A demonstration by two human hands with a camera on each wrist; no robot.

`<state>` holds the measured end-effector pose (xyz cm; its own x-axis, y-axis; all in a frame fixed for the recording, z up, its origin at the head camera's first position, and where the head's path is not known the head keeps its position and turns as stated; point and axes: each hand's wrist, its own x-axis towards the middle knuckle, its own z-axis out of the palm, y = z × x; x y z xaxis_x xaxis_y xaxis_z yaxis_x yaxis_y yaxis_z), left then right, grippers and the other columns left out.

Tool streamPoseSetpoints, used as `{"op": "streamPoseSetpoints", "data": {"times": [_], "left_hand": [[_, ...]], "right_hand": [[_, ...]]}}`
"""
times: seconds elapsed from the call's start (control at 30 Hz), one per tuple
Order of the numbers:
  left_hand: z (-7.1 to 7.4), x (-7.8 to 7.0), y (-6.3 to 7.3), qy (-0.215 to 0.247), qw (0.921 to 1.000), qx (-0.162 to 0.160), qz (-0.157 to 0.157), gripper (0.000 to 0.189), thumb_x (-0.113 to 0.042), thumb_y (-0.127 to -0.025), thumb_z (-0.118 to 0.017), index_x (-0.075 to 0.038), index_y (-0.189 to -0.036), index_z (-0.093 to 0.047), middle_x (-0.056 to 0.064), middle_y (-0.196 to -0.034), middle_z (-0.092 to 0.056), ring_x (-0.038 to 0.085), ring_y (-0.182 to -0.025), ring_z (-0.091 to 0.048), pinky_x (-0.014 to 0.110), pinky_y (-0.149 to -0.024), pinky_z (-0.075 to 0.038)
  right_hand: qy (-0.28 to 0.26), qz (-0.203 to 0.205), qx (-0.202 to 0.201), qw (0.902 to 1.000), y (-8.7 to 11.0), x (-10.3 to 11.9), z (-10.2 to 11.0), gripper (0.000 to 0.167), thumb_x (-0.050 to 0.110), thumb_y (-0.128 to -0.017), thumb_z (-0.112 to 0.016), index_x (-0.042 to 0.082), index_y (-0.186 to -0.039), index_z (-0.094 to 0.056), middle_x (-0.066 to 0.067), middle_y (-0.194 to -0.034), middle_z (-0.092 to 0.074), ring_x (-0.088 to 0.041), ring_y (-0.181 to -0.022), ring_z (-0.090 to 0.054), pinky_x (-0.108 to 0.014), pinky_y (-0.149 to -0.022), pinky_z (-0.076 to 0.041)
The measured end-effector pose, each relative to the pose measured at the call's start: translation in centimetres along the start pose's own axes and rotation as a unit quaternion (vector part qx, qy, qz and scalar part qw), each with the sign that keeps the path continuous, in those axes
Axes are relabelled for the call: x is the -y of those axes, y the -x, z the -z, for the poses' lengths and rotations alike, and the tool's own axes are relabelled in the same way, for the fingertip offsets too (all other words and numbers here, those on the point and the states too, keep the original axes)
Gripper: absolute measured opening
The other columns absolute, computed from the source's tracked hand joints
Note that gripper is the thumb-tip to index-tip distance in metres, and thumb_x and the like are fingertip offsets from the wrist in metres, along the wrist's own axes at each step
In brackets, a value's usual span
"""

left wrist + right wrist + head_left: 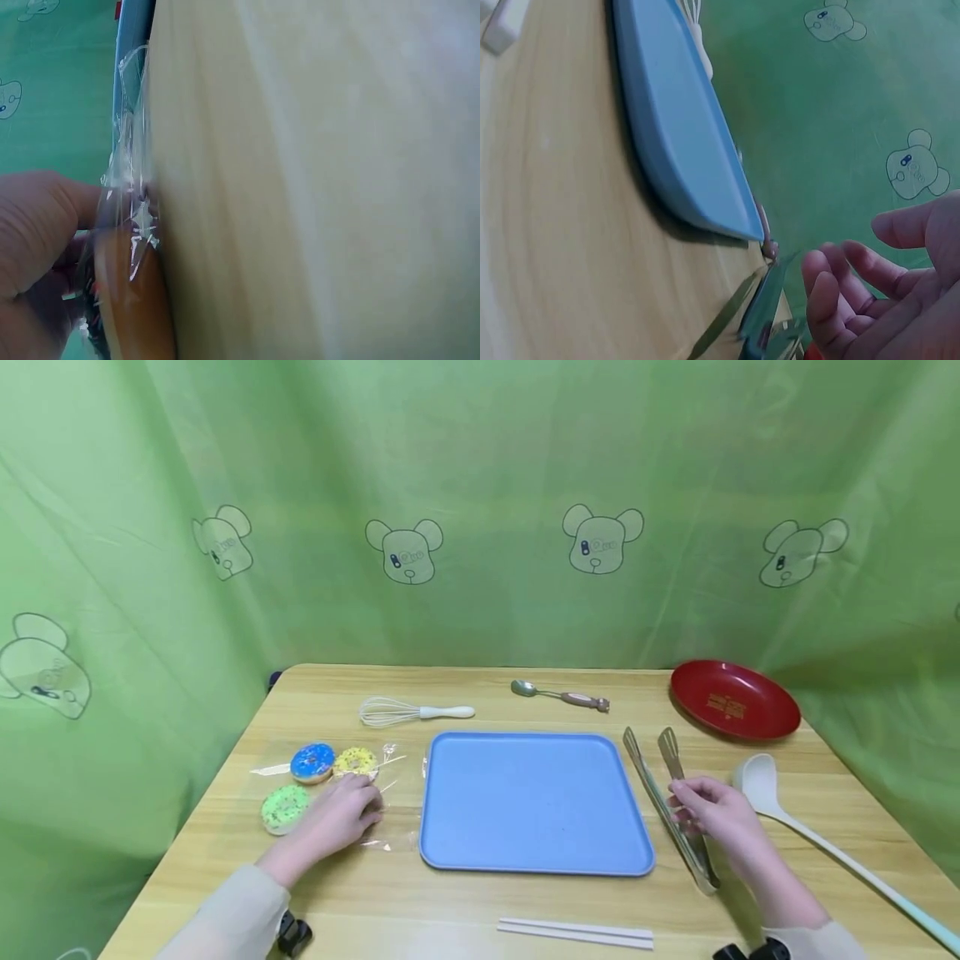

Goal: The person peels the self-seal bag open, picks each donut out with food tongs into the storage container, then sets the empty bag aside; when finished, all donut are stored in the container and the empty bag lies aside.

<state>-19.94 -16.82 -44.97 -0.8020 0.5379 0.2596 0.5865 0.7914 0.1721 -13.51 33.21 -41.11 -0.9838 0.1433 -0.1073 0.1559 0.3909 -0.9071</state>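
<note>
My left hand reaches over the doughnuts on the left of the table. In the left wrist view its thumb and bent fingers are at a brown, plastic-wrapped doughnut with dark icing; whether they grip it is hidden. Close by lie a blue doughnut, a yellow doughnut and a green doughnut, in clear wrapping. Over the metal tongs hovers my right hand. Its fingers are loosely bent and hold nothing in the right wrist view, apart from the tongs, whose arms stand spread.
A blue tray lies mid-table between the hands. Behind it are a whisk and a spoon. White chopsticks lie in front. To the right are a red plate and a long-handled ladle. Green curtain surrounds the table.
</note>
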Motion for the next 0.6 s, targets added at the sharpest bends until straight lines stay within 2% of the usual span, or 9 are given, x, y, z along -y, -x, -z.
{"op": "streamPoseSetpoints", "data": {"times": [0.13, 0.23, 0.37, 0.5, 0.6], "left_hand": [[-0.2, -0.1, -0.2, -0.005, 0.9999, -0.014, 0.003, 0.015, -0.01, -0.074, -0.076, -0.017, -0.072, -0.062, -0.008, -0.076, -0.053, 0.013, -0.075, -0.051, 0.031, -0.07, -0.048], [0.0, -0.2, -0.2, 0.007, 0.9997, -0.015, 0.02, 0.014, -0.011, -0.074, -0.076, -0.017, -0.073, -0.063, -0.009, -0.075, -0.053, 0.012, -0.074, -0.052, 0.03, -0.069, -0.048], [0.6, -0.5, -0.4, 0.038, 0.9982, -0.022, 0.04, 0.012, -0.01, -0.075, -0.074, -0.015, -0.075, -0.064, -0.007, -0.076, -0.056, 0.011, -0.075, -0.053, 0.029, -0.07, -0.049], [1.3, -0.6, -0.4, 0.056, 0.9963, -0.05, 0.042, 0.012, -0.007, -0.076, -0.073, -0.015, -0.075, -0.063, -0.006, -0.079, -0.056, 0.011, -0.077, -0.053, 0.028, -0.07, -0.05], [1.7, -0.7, -0.3, 0.068, 0.9944, -0.072, 0.038, 0.011, -0.007, -0.077, -0.073, -0.014, -0.077, -0.064, -0.005, -0.08, -0.058, 0.012, -0.078, -0.054, 0.029, -0.071, -0.051]], "right_hand": [[0.026, 0.007, -0.015, 0.9995, 0.3, -0.4, 0.2, 0.046, 0.03, -0.094, -0.055, -0.011, -0.114, -0.05, -0.007, -0.089, -0.062, -0.013, -0.074, -0.059, -0.03, -0.062, -0.052], [0.069, 0.018, -0.031, 0.9969, 0.7, -0.1, -0.1, 0.05, 0.03, -0.093, -0.056, -0.012, -0.12, -0.047, -0.015, -0.099, -0.059, -0.014, -0.078, -0.057, -0.028, -0.063, -0.052], [0.113, 0.026, -0.041, 0.9924, 0.8, -0.1, -0.2, 0.056, 0.03, -0.092, -0.058, -0.011, -0.126, -0.041, -0.029, -0.117, -0.049, -0.027, -0.094, -0.055, -0.027, -0.071, -0.049], [0.121, 0.024, -0.048, 0.9912, 0.7, -0.7, -0.1, 0.063, 0.028, -0.09, -0.061, -0.012, -0.131, -0.034, -0.036, -0.123, -0.039, -0.046, -0.108, -0.044, -0.043, -0.083, -0.046], [0.132, 0.018, -0.041, 0.9903, 0.5, -1.1, 0.0, 0.07, 0.025, -0.087, -0.065, -0.011, -0.135, -0.028, -0.039, -0.124, -0.036, -0.052, -0.111, -0.04, -0.057, -0.088, -0.042]]}}
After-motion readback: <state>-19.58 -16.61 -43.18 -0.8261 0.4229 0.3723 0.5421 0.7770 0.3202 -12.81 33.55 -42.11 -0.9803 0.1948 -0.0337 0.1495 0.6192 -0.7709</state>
